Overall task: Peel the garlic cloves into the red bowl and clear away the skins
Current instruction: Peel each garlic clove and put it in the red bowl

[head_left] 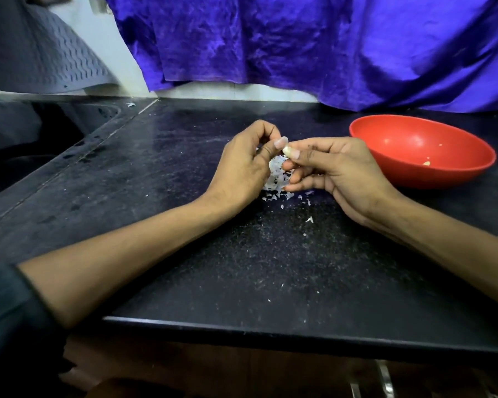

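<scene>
A small pale garlic clove (286, 151) sits between my two hands above the dark counter. My right hand (328, 170) pinches it between thumb and fingertips. My left hand (246, 163) has its fingers curled, and its thumb tip touches the clove. Below the hands lies a heap of white garlic skins (275, 179), partly hidden by my fingers. The red bowl (420, 150) stands to the right of my right hand, with a pale bit of garlic (427, 163) inside.
The black counter (242, 268) is dusted with tiny skin flakes, and its front edge is near me. A sunken sink (41, 133) lies at the left. A purple cloth (314, 44) hangs along the back wall, and a grey mat (41, 47) hangs at the upper left.
</scene>
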A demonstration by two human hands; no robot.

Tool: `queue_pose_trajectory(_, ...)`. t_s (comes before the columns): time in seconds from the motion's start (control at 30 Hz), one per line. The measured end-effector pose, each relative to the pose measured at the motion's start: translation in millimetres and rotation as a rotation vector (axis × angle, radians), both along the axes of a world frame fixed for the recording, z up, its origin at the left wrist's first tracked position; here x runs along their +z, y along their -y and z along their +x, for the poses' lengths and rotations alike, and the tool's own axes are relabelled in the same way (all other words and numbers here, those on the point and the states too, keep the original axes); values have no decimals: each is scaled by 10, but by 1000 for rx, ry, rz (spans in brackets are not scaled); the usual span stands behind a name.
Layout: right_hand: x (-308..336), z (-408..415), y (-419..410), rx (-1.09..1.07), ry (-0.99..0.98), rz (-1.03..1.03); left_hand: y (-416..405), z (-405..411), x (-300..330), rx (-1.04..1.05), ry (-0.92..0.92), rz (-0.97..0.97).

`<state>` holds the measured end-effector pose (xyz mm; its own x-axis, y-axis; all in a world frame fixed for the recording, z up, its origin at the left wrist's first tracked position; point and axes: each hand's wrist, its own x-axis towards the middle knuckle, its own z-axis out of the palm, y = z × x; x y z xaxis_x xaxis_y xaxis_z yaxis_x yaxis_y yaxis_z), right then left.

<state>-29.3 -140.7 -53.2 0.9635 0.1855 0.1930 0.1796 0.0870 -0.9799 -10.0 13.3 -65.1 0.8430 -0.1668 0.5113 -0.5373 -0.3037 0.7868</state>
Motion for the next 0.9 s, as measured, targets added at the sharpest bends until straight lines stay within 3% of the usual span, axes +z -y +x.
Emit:
queue_pose_trajectory(0.27,37,9,23,44,-135,134,-1,-8,25,-4,113,51)
queue_pose_trajectory(0.5,91,48,48,99,-368,441,19,-49,20,-29,218,98)
queue_pose_trajectory(0.77,63,48,61,86,-231,254,-22,-30,32,7,186,-36)
queue_pose_trajectory(0.9,58,41,67,43,-173,188,-25,-15,29,48,169,6)
